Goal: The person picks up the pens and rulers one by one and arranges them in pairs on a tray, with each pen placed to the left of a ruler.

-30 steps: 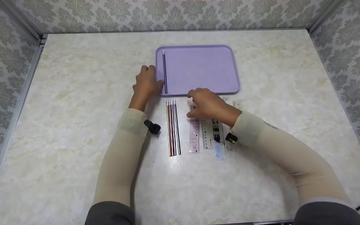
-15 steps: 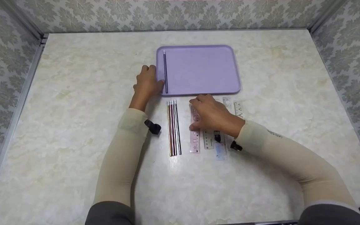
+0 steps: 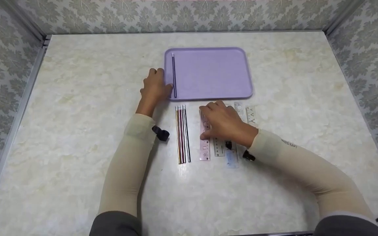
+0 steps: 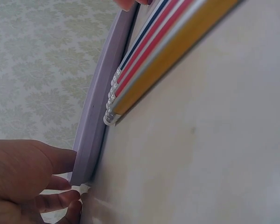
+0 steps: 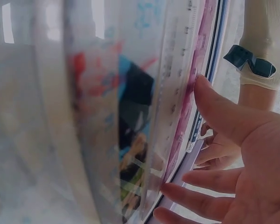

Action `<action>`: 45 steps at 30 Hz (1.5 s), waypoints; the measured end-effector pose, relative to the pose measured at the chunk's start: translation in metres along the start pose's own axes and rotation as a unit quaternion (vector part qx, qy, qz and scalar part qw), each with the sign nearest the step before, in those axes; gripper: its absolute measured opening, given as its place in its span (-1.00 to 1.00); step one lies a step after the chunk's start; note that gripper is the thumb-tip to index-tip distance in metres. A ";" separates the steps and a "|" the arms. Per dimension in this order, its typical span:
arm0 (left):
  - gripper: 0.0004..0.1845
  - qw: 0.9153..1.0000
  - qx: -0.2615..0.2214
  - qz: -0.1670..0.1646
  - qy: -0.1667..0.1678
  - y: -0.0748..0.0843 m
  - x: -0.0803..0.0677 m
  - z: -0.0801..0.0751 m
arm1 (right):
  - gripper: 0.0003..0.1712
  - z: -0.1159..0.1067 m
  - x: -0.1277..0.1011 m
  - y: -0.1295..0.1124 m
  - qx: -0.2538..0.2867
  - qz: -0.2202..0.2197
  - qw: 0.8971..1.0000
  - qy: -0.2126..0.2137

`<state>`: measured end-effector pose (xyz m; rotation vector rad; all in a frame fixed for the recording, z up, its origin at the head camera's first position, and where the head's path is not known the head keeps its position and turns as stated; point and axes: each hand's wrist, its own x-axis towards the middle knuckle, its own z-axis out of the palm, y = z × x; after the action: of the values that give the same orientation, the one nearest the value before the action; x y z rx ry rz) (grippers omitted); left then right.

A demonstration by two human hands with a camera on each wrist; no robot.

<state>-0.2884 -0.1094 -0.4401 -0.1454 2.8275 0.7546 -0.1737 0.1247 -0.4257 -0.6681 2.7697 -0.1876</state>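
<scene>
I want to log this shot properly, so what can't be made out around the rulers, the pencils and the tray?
- Head view: right hand covers the far ends of the clear plastic rulers.
- Right wrist view: rulers blurred, too close; print unreadable.
- Left wrist view: striped pencils and lilac plastic tray cut off by the top edge.
- Left hand's grip on the tray is unclear.

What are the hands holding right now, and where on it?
The left hand holds the purple tray at its left edge; the right hand touches the pink ruler's far half, not lifted.
</scene>
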 end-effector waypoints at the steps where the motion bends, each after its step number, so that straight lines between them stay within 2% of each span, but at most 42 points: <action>1: -0.37 1.000 0.000 0.000 0.000 0.000 0.000 0.000 | 0.21 0.000 0.000 0.000 0.000 -0.001 1.000 0.001; 12: -0.37 1.000 -0.007 0.008 0.005 -0.002 0.001 0.002 | 0.27 0.003 0.006 0.001 0.032 -0.002 0.999 0.021; 16: -0.37 1.000 -0.007 0.011 0.008 -0.002 0.001 0.003 | 0.33 0.003 0.006 -0.001 0.070 -0.004 0.997 0.028; 20: -0.38 1.000 -0.005 0.010 0.008 -0.002 0.002 0.003 | 0.31 0.005 0.006 -0.003 0.137 -0.018 0.990 0.029; 24: -0.38 1.000 -0.004 0.007 0.005 -0.002 0.001 0.002 | 0.29 0.007 0.004 -0.003 0.200 -0.036 0.979 0.030; 29: -0.38 1.000 -0.001 0.005 0.003 -0.001 0.001 0.002 | 0.31 0.011 0.003 -0.001 0.253 -0.039 0.965 0.053; 34: -0.37 1.000 -0.002 0.002 0.001 -0.001 0.001 0.000 | 0.33 0.013 0.003 -0.002 0.291 -0.008 0.955 0.062; 38: -0.37 1.000 -0.004 0.000 -0.001 0.000 0.001 0.000 | 0.35 0.014 0.005 -0.001 0.342 0.027 0.938 0.054; 41: -0.34 1.000 -0.004 0.000 -0.003 -0.001 0.001 0.000 | 0.17 0.014 0.006 0.002 0.386 0.038 0.921 0.035; 45: -0.30 1.000 -0.002 0.002 -0.004 -0.001 0.001 0.001 | -0.28 0.015 0.005 0.006 0.439 0.039 0.898 0.010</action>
<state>-0.2892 -0.1102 -0.4414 -0.1374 2.8204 0.7609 -0.1761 0.1270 -0.4427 -0.2972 2.3297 -1.3157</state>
